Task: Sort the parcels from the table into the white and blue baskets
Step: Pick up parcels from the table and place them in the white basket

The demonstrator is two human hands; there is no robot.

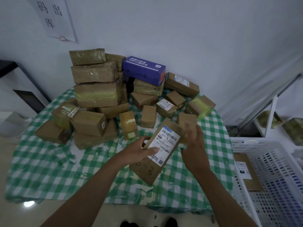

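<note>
While my left hand [139,152] grips the labelled parcel [157,151] above the bench [49,169] — fingers clamped on it — my right hand [194,148] hovers at three o'clock, fingers apart.

tablecloth [49,161] — green-white check | parcels [96,94] — brown | box [144,69] — purple | basket [278,169] — white

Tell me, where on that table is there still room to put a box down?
The near-left checked cloth, between the table's front edge and the box pile, is bare. A smaller patch lies below the held parcel. The back is crowded, around the blue box.
</note>
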